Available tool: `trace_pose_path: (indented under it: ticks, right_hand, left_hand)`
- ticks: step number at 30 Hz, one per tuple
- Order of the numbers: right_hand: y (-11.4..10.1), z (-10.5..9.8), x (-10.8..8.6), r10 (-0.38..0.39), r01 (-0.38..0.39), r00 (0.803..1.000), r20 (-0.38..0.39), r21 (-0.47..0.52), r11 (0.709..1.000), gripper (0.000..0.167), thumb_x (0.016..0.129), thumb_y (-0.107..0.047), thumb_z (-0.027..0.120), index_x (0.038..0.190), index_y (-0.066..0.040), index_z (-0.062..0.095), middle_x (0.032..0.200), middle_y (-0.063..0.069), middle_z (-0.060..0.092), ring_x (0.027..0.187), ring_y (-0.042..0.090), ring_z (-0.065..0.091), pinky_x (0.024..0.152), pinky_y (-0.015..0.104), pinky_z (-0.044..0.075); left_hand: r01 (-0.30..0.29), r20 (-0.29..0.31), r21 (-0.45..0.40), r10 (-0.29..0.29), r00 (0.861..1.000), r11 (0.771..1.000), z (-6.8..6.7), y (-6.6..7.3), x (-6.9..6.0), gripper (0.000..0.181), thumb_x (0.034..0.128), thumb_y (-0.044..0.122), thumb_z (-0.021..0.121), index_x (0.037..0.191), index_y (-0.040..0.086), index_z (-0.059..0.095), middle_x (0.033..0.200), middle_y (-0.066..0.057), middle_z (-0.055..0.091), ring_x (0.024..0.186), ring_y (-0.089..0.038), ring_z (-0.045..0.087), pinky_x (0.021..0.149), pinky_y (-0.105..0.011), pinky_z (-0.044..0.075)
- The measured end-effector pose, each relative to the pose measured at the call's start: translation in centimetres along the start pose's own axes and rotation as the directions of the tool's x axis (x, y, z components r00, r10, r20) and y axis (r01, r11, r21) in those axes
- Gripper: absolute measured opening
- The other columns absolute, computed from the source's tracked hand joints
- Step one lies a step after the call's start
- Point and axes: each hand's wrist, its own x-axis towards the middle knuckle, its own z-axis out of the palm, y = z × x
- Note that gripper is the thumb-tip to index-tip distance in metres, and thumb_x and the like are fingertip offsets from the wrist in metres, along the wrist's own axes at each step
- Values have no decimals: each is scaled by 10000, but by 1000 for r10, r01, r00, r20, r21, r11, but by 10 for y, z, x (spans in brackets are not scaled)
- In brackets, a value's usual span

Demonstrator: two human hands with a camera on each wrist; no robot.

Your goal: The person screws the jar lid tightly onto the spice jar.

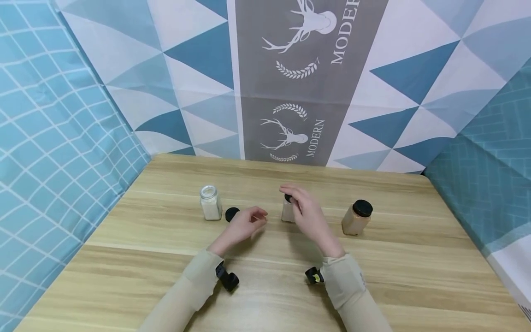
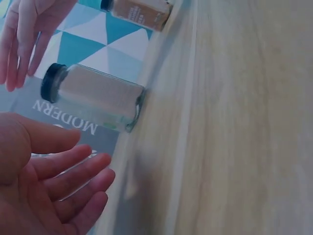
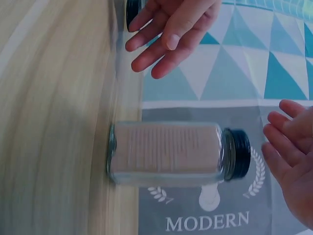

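Note:
A glass jar with a black lid [image 1: 288,211] stands upright at the middle of the table; its pale contents show in the left wrist view, jar [image 2: 98,95], and in the right wrist view, jar [image 3: 168,152]. My right hand [image 1: 309,214] is raised just beside and above its lid, fingers extended; in the right wrist view a gap separates the hand [image 3: 296,156] from the lid. To the jar's left hovers my left hand [image 1: 244,226], fingers loosely bent and empty, near a loose black lid [image 1: 232,214]. The left wrist view shows the left hand [image 2: 54,176] apart from the jar.
An uncapped jar of white contents [image 1: 211,205] stands left of the loose lid. At the right stands a black-lidded jar with brownish contents [image 1: 356,219]. Patterned cloth [image 1: 290,92] hangs behind the wooden table [image 1: 265,295].

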Motion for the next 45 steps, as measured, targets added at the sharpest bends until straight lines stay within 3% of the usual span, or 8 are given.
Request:
trace_pose_path:
  ticks: [5, 13, 17, 25, 32, 38, 42, 45]
  right_hand:
    - [-11, 13, 2, 13, -14, 995, 100, 3, 1000, 332, 908, -5, 475, 1224, -73, 554, 1219, 61, 571, 993, 161, 583, 904, 312, 463]
    - [-26, 37, 8, 72, -73, 968, 241, -8, 997, 332, 921, -63, 486, 1248, -100, 535, 1252, 50, 552, 1129, 194, 533, 949, 327, 437]
    - [-29, 47, 11, 94, -93, 951, 293, -16, 996, 329, 920, -88, 500, 1247, -97, 533, 1235, 63, 559, 1060, 208, 564, 889, 329, 473]
    - [-30, 72, 18, 127, -115, 926, 356, -54, 992, 351, 925, -89, 485, 1275, -90, 507, 1260, 55, 548, 1164, 190, 508, 963, 323, 426]
    - [-33, 93, 31, 124, -75, 908, 400, -136, 988, 344, 910, -85, 489, 1250, -101, 531, 1242, 42, 561, 1182, 183, 494, 1009, 309, 380]
    - [-35, 108, 38, 154, -81, 883, 443, -180, 980, 317, 896, -106, 530, 1211, -92, 566, 1217, 54, 571, 1160, 189, 506, 1003, 300, 384]
    - [-35, 119, 40, 166, -74, 867, 470, -209, 975, 300, 901, -106, 524, 1196, -77, 574, 1199, 62, 575, 1139, 187, 518, 988, 278, 395]
    - [-34, 124, 40, 181, -71, 854, 487, -237, 969, 283, 914, -96, 501, 1185, -81, 579, 1191, 49, 571, 1136, 175, 517, 990, 266, 391]
  left_hand:
    - [42, 4, 33, -42, 999, 999, -9, -6, -14, 189, 858, 140, 606, 1026, 59, 636, 885, -23, 659, 790, -138, 599, 694, -279, 496]
    - [12, 39, 101, -16, 999, 995, -23, -17, -33, 160, 864, 139, 594, 997, 64, 642, 868, -17, 653, 787, -126, 589, 680, -274, 486]
    - [36, 41, 112, -41, 998, 993, -36, -23, -42, 148, 862, 153, 602, 985, 88, 654, 849, 6, 640, 778, -114, 573, 675, -281, 474]
    - [101, 46, 79, -105, 993, 992, -65, -36, -56, 238, 871, 152, 581, 1053, 2, 607, 862, -63, 646, 711, -152, 590, 602, -268, 474]
    - [244, 35, 19, -245, 969, 969, -83, -41, -58, 207, 879, 172, 568, 976, -9, 592, 856, -102, 644, 692, -187, 591, 615, -277, 452]
    - [325, 6, 74, -326, 945, 943, -100, -50, -60, 213, 874, 221, 575, 892, 9, 571, 829, -88, 624, 696, -187, 563, 590, -262, 413]
    - [299, -3, 94, -300, 954, 949, -112, -60, -56, 301, 871, 224, 585, 1004, -42, 541, 889, -153, 614, 744, -221, 572, 615, -297, 446]
    - [255, 22, 77, -258, 966, 964, -117, -66, -49, 474, 870, 242, 594, 1166, -100, 453, 1059, -255, 575, 913, -334, 573, 775, -413, 479]
